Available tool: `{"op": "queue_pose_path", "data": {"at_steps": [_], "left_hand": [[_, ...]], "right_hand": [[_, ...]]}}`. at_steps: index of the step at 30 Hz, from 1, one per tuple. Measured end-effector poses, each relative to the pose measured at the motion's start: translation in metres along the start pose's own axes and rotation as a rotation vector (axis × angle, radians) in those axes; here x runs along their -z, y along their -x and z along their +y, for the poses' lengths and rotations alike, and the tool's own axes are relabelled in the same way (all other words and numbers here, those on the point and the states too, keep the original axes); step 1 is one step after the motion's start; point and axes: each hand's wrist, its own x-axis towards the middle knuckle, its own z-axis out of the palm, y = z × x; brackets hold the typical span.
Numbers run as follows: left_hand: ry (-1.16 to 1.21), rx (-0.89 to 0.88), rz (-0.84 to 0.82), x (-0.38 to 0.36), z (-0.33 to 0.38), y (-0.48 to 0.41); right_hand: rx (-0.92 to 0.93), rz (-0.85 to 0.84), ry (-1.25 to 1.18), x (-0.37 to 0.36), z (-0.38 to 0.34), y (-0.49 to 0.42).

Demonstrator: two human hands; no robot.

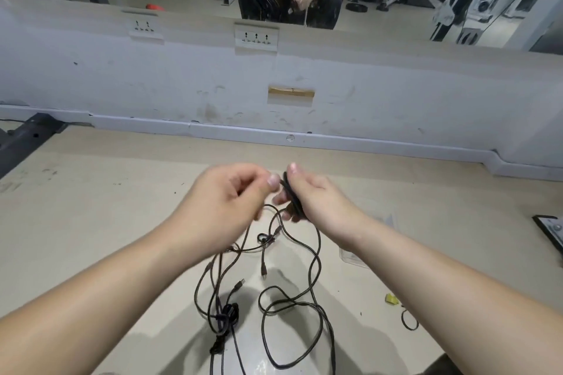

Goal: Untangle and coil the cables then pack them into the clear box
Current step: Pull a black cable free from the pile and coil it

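My right hand (316, 195) grips a small coil of black cable (292, 195) above the floor, thumb on top and fingers curled under it. My left hand (225, 192) is just left of the coil, fingers curled and blurred; whether it pinches the cable strand I cannot tell. Loose black cables (292, 292) hang from the coil and sprawl tangled on the floor below both hands. A knotted bundle (227, 313) lies at the lower left of the tangle. A corner of the clear box (350, 256) shows just beyond my right forearm.
A white wall with socket plates (256, 36) and a mirror above it runs across ahead. A black rubber band (409, 320) and a yellow scrap (392, 299) lie to the right. A dark device (551, 230) sits at the right edge, a dark metal frame (27, 137) at the left.
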Motion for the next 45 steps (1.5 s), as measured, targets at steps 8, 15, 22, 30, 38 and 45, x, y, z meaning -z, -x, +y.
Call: {"op": "queue_pose_path", "data": {"at_steps": [8,15,22,30,38,45], "left_hand": [[0.184,0.279,-0.099,0.009,-0.033,0.001],[0.146,0.571,-0.445,-0.027,-0.044,0.016],[0.105,0.386,-0.375,-0.022,-0.017,0.006],[0.11,0.164,-0.01,0.01,-0.015,-0.002],[0.209,0.422,-0.174,-0.009,-0.04,0.007],[0.122,0.469,-0.362,-0.028,-0.046,0.018]], "right_hand": [[-0.232,-0.544,-0.746,0.003,-0.032,0.023],[-0.14,0.032,-0.812,0.025,-0.015,-0.009],[0.039,0.177,0.39,0.021,0.017,-0.011],[-0.129,-0.394,-0.179,0.005,-0.01,0.011],[-0.278,-0.566,-0.851,0.006,-0.028,0.018],[-0.222,0.08,-0.867,0.022,-0.016,-0.007]]}}
